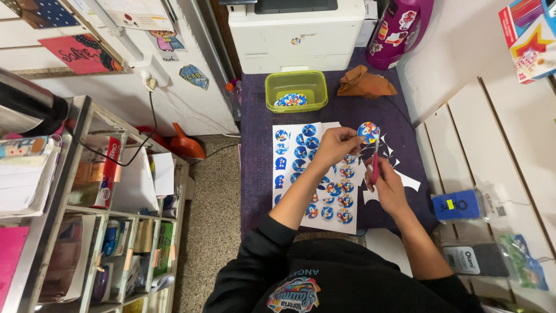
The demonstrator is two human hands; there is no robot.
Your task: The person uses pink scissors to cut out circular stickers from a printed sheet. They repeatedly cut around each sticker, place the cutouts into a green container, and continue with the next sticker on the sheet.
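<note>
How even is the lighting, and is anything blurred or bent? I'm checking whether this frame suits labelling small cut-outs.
Head view: soft, even light, with only faint shadows under the left hand and right hand; the round sticker and sticker sheet are fairly sharp, though their prints are too small to read; wide-angle bending curves the metal shelf and wall slats at the edges.

Sticker sheet [301,174] on table [255,174] — tub [296,90] behind, printer [296,35] beyond.

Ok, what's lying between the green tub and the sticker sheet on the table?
Nothing: in the head view only bare purple table cover lies between the green tub and the sticker sheet.
</note>
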